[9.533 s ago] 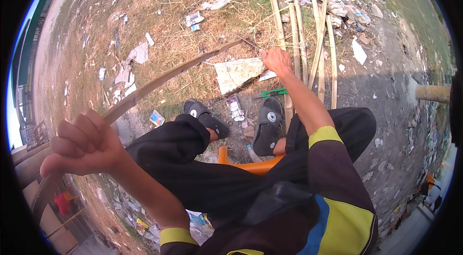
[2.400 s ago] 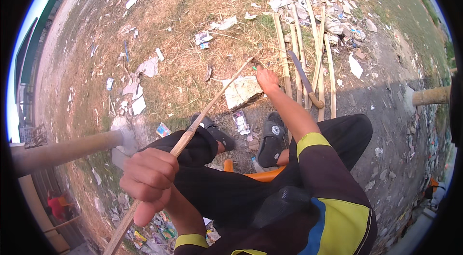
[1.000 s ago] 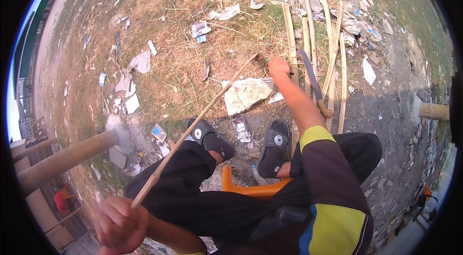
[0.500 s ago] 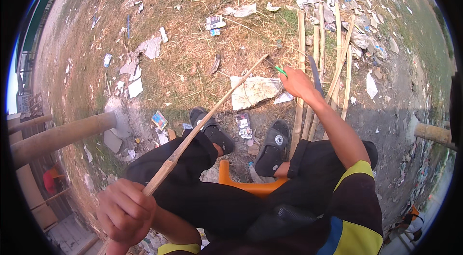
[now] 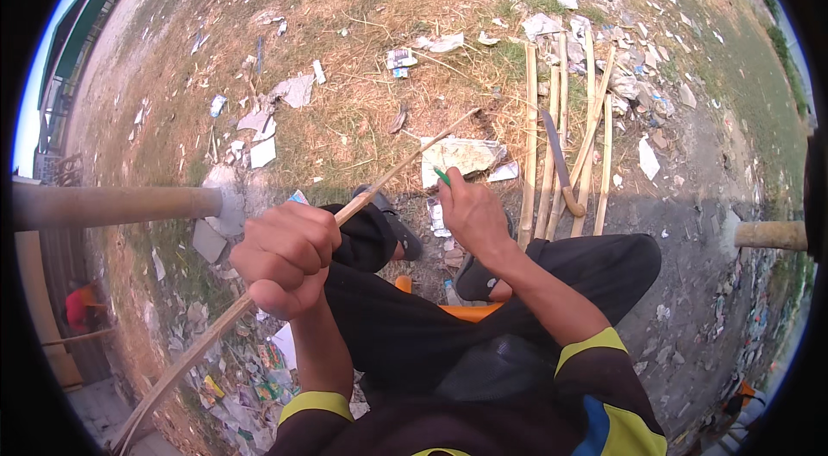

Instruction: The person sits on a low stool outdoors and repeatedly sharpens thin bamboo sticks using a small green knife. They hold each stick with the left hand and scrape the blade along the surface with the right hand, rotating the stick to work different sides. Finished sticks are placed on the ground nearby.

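Note:
My left hand (image 5: 289, 259) is closed around a long split bamboo strip (image 5: 388, 177), which runs slantwise from the lower left up to its thin tip near the middle. My right hand (image 5: 470, 207) is closed on a small green-handled tool (image 5: 442, 176); the green part pokes out past the fingers, and its working end is hard to make out. That hand is right of the strip, slightly apart from it. Several bamboo strips (image 5: 530, 145) lie side by side on the ground to the right. Across them rests a machete (image 5: 555, 145) with a dark blade and a wooden handle.
Beneath my legs an orange seat (image 5: 473, 314) shows. A pale flat slab (image 5: 466, 156) lies ahead of my feet, on dry grass strewn with paper and litter. Thick poles stand at the left (image 5: 121, 206) and right (image 5: 770, 235).
My left hand has moved up and right along with the strip, so more of its rear end shows. My right hand has drawn back toward me and left, away from the strip's tip.

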The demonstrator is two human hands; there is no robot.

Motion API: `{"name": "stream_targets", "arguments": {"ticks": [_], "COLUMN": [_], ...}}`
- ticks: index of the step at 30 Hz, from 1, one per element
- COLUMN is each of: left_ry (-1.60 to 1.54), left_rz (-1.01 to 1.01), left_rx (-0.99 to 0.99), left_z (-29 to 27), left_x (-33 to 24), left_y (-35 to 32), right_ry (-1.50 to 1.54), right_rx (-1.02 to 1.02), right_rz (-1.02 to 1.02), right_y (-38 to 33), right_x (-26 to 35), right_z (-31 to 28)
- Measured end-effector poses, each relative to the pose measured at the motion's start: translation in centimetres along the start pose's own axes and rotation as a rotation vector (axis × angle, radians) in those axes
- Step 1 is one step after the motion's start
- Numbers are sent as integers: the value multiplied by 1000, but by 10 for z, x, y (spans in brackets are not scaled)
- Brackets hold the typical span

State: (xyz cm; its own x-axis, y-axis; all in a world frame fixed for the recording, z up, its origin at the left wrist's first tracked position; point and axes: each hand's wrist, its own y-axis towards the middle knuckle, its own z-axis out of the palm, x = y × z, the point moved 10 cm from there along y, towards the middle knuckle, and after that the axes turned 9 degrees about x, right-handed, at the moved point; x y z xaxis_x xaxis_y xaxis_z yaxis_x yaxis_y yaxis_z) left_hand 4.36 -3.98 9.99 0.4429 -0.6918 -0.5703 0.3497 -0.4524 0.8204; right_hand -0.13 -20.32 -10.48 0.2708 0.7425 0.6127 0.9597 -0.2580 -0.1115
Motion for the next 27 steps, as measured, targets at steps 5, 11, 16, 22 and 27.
{"name": "stream_targets", "arguments": {"ticks": [5,11,16,22,27], "left_ry": [62,80,216,257,233], "left_rz": [27,-36,-85,-112,-132], "left_rx": [-79,-315,-622,-729,-780], "left_z": [1,-13,-15,-18,-31], "left_x": [-2,0,-3,-7,-2], "left_y": [0,-18,-30,-37,-38], "right_ry": [148,97,135,124,21], "right_rx": [-125,-57,-167,-207,-126], "right_rz": [-227,-96,-139,-187,-64], "right_y": [-29,-17,-19,-31,0], "right_x": [66,52,60,74,31], "right_z": [-26,-15,-9,-9,9]}}
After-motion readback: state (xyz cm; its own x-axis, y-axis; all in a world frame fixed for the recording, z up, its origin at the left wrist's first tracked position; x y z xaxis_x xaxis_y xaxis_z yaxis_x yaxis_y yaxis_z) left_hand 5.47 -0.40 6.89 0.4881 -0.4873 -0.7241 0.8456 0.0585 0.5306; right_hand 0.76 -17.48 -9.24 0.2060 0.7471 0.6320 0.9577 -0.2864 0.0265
